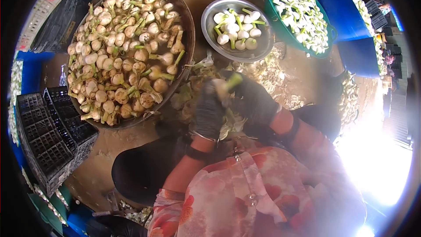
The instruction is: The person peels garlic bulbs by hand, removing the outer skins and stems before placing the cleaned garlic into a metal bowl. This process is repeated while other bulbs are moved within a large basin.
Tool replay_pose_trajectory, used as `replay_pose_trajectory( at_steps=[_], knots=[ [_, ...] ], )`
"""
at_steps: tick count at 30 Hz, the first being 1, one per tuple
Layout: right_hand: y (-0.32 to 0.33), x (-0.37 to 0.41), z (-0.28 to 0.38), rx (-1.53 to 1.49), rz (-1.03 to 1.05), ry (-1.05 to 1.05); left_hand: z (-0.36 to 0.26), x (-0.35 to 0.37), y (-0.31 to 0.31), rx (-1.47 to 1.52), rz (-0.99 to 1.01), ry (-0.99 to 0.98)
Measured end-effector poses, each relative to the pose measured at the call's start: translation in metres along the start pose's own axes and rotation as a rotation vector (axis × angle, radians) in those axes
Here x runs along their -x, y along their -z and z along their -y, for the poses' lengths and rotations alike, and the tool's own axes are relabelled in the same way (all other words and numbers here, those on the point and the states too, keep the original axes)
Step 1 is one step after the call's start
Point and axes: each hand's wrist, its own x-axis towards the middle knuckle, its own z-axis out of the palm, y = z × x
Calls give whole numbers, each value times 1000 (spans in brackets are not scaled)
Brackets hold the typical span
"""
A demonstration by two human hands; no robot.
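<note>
Both hands wear black gloves and are close together in front of my lap. My left hand (208, 110) is closed around a garlic bulb (222, 88), whose green stem points up and right. My right hand (255, 101) is closed against the same bulb, at its stem side; motion blurs its fingertips, and I cannot make out any tool there. Loose skins and leaves (232, 123) hang below the hands. Beyond them, a metal bowl (208, 35) holds several white peeled garlic bulbs (239, 28). To the left, a wide tub (191, 22) is full of brownish unpeeled garlic bulbs (118, 63).
A green basin (330, 44) heaped with white garlic stands at the far right, beside blue tubs (344, 13). Black plastic crates (48, 136) sit at the left. Peeled skins (278, 81) litter the wet floor. Bright light glares at the lower right.
</note>
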Motion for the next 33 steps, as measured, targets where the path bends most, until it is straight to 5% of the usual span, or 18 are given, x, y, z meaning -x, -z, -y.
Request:
replay_pose_trajectory(
  at_steps=[3, 7, 11, 13, 17, 21, 25, 30, 33],
  knots=[
    [9, -45, 5, 244, -14, -40, -31, 3, 0, 222, 85, 187],
    [31, -113, 11, 629, -218, -190, -28, -4, 2, 565, -137, 249],
    [-15, -186, 15, 664, 105, 165, -5, -3, 14, 414, -152, 175],
    [-51, -209, 40, 946, 192, 166, -28, -3, 19, 621, -202, 332],
    [-97, -247, 48, 1218, 221, 100, -35, -6, 29, 599, -251, 271],
    [-111, -263, 47, 1153, 305, 60, -42, -4, 33, 687, -238, 342],
    [-73, -232, 49, 846, 204, 95, -18, -2, 35, 430, -197, 194],
    [-23, -119, 24, -239, 148, 98, -17, -5, 38, 761, -239, 191],
    [-25, -72, -6, -466, 96, 155, -53, -3, 27, 1011, -26, 215]
  ],
)
